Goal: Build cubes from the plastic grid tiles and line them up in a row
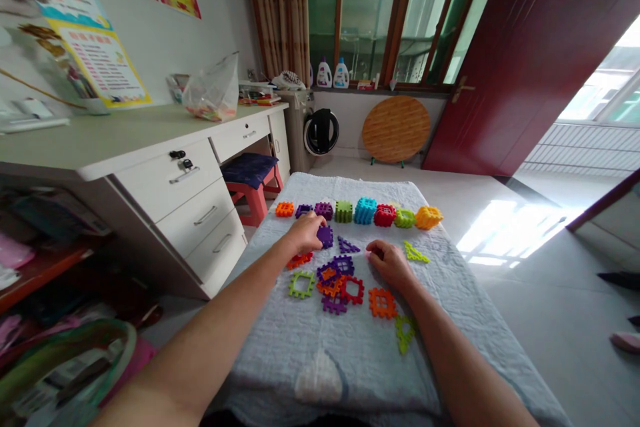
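My left hand [306, 235] is closed on a purple square tile [326, 236], fingers at its left edge, just in front of the row of stacks. My right hand [393, 263] rests on the cloth with fingers loosely bent and apart, nothing visible in them. Between the hands lies a purple triangle tile [347, 245]. Nearer me is a loose pile of purple, orange and red tiles, with a red square frame [353, 289] on its right. A green square frame [301, 285] lies to the left, an orange window tile [383, 303] to the right.
Colour-sorted stacks line the table's far side, among them a turquoise stack [365, 210] and a yellow stack [429, 217]. Green triangles [416, 252] lie right. A grey cloth [280, 347] covers the table. A white desk [165, 193] and a stool [250, 170] stand left.
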